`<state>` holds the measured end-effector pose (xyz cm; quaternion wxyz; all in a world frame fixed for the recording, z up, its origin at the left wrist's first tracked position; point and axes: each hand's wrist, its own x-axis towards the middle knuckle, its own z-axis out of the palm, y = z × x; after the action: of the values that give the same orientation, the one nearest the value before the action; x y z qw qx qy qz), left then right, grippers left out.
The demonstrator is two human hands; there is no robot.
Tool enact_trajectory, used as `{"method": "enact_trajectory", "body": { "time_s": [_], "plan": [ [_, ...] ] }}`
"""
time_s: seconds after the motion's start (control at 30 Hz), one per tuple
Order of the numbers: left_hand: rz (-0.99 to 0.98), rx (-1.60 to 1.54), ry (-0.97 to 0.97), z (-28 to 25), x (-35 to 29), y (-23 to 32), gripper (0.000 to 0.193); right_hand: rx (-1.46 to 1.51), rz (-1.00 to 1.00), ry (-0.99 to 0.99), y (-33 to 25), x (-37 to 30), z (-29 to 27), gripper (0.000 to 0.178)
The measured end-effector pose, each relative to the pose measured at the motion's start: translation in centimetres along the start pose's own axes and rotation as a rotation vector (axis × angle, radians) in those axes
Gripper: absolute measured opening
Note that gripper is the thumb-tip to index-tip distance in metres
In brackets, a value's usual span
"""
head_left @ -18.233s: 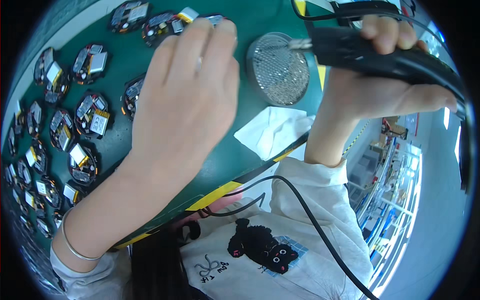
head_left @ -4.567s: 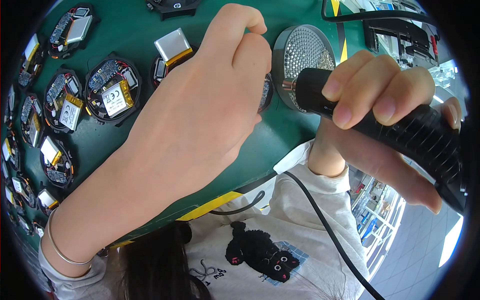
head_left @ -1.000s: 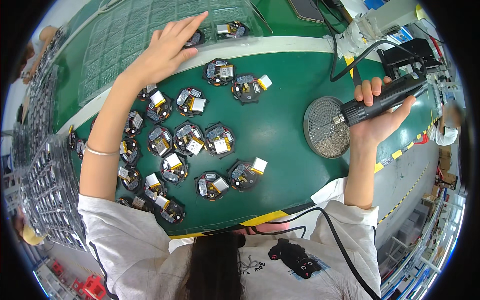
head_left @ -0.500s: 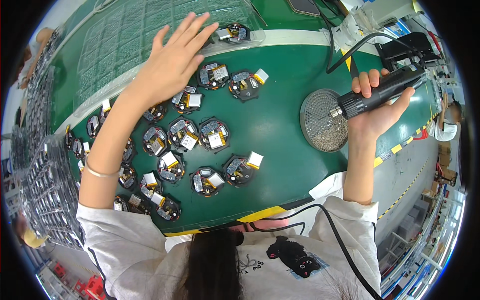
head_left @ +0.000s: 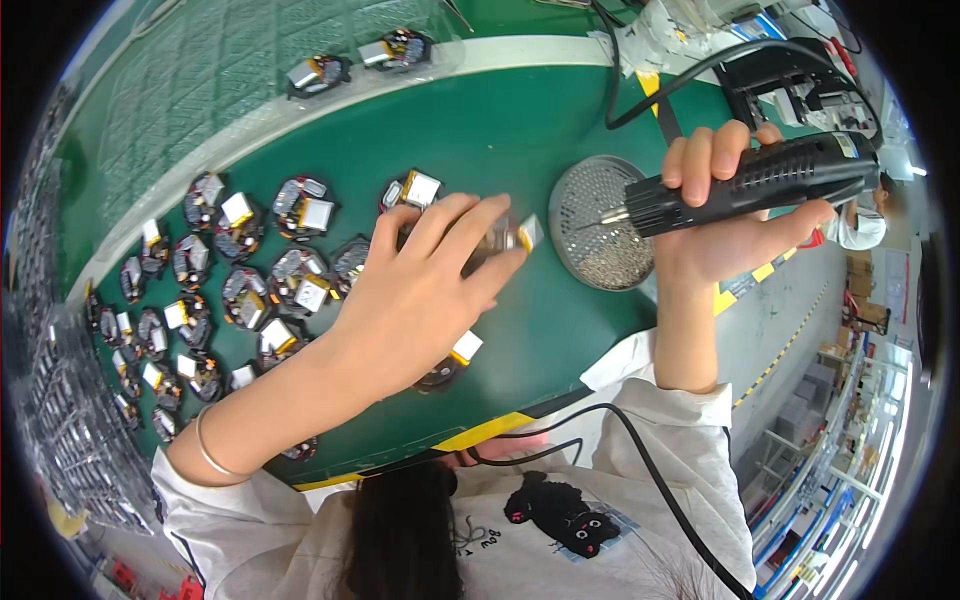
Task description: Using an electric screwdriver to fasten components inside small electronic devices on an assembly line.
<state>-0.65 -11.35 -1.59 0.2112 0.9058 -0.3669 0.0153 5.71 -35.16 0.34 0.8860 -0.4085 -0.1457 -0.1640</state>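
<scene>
My right hand point(head_left: 708, 245) is wrapped round a black electric screwdriver point(head_left: 765, 182). Its thin bit point(head_left: 590, 225) points left, over a round grey dish point(head_left: 562, 205) with a perforated-looking base and a heap of tiny screws point(head_left: 612, 258) in it. Left of the dish, my left hand point(head_left: 425, 280) curls palm down over a round black circuit assembly point(head_left: 488, 243), gripping it between thumb and fingers. That assembly is blurred and partly covered, with its silver battery point(head_left: 529, 232) sticking out to the right. Another assembly point(head_left: 408, 190) lies just beyond my fingers.
Several similar assemblies point(head_left: 245, 295) spread across the green mat point(head_left: 540, 115) to the left. Two more point(head_left: 320, 75) rest at the clear plastic trays point(head_left: 230, 100) at the back. Stacked trays point(head_left: 70, 400) stand far left. A black cable point(head_left: 700, 70) runs behind the screwdriver.
My left hand has come down from the far trays towards me and right, closing round an assembly, which has shifted nearer. The screwdriver bit now reaches further left over the dish. The view has shifted.
</scene>
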Motion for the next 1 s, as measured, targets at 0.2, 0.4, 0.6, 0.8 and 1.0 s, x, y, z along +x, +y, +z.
{"method": "enact_trajectory", "body": {
  "time_s": [0.2,0.4,0.6,0.8,1.0],
  "plan": [
    [0.045,-0.239,0.105,0.4,0.0,0.1,0.039,0.022,-0.071,-0.451,2.3,-1.4,0.8,0.085],
    [0.098,-0.214,0.122,0.3,-0.1,-0.3,0.042,-0.010,0.012,-0.595,2.1,-1.4,0.6,0.089],
    [0.102,-0.184,0.131,0.4,0.0,0.0,0.044,0.034,0.042,-0.660,2.5,-1.5,0.4,0.090],
    [0.135,-0.160,0.096,0.3,-0.1,-0.2,0.046,-0.013,0.016,-0.656,2.3,-1.6,0.2,0.090],
    [0.151,-0.162,0.094,0.4,-0.1,-0.2,0.047,-0.026,0.011,-0.677,2.1,-1.5,0.1,0.091]
  ]
}}
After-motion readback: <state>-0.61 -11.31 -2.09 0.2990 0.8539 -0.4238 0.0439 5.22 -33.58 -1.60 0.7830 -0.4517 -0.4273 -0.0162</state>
